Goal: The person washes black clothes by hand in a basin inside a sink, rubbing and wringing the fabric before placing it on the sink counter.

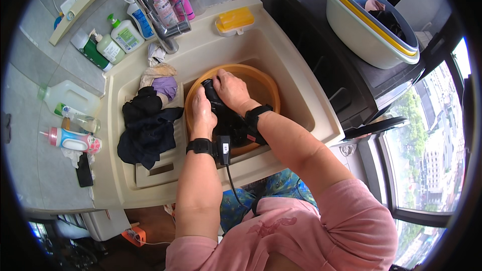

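An orange plastic basin (276,99) stands inside the beige laundry sink (301,109). Wet black cloth (213,96) is bunched between my two hands over the basin's far left side, and more dark fabric lies below it in the basin. My left hand (203,113) presses against the cloth from the left, near the rim. From the right, my right hand (231,89) grips the same cloth with bent fingers; its fingertips are partly hidden. Each wrist wears a black strap, and a cable hangs from the left one.
Dark garments (152,128) and a purple cloth (165,86) lie on the washboard side at left. Bottles (127,35) line the back ledge near the chrome faucet (165,34). A yellow soap box (235,20) sits behind. Nested basins (361,26) rest on a black cabinet (301,19).
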{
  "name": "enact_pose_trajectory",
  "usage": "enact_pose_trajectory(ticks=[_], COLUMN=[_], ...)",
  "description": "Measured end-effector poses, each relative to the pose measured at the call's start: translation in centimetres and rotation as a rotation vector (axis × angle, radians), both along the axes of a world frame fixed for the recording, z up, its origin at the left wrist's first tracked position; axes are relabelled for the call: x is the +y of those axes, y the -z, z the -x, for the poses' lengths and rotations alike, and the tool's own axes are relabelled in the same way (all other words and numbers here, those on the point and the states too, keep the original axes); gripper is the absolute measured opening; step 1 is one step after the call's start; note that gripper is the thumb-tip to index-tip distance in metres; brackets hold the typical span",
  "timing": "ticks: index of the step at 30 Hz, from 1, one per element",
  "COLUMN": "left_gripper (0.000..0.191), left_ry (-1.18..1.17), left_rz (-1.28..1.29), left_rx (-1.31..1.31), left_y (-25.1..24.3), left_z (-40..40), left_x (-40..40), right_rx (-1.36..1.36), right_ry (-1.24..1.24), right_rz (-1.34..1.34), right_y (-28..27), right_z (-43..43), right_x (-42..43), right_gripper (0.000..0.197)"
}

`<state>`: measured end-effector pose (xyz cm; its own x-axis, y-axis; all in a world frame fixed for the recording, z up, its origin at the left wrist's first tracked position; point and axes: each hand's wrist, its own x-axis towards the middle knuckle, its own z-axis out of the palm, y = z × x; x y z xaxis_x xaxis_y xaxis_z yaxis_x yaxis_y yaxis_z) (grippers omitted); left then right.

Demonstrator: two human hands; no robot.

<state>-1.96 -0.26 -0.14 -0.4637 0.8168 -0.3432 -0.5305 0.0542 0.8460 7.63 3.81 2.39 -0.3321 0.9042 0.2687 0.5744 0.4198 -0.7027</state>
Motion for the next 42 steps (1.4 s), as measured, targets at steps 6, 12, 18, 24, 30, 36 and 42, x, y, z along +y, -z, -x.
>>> enact_pose_trajectory(ticks=[6, 12, 18, 24, 30, 36, 42], left_gripper=[0.021, 0.043, 0.063, 0.052, 0.055, 0.058, 0.039], left_ry=[0.242, 0.359, 0.811, 0.696, 0.399, 0.311, 0.177], left_rz=[-0.033, 0.365, 0.562, 0.471, 0.480, 0.392, 0.063], left_rx=[0.299, 1.040, 1.293, 0.478, 0.349, -0.160, -0.212], left_y=[0.4, 4.1, 5.3, 5.6, 2.2, 3.1, -0.4], left_z=[-0.3, 1.3, 1.9, 2.3, 0.2, 1.9, -0.7], left_x=[-0.4, -1.1, -1.3, -1.2, -1.5, -0.5, -0.6], right_rx=[-0.215, -0.533, -0.690, -0.455, -0.230, 0.402, 0.241], right_ry=[0.022, -0.159, -0.493, 0.059, -0.460, -0.209, -0.252], right_rz=[0.200, 0.442, 0.615, 0.545, 0.602, 0.458, 0.013], right_y=[3.2, 4.7, 5.5, 5.1, 7.0, 2.7, -0.4], right_z=[-3.4, -4.3, -4.2, -4.6, -3.5, 0.4, 0.2], right_x=[2.2, 0.7, 1.4, 1.3, 1.8, -0.2, -2.4], right_gripper=[0.037, 0.059, 0.051, 0.042, 0.039, 0.029, 0.024])
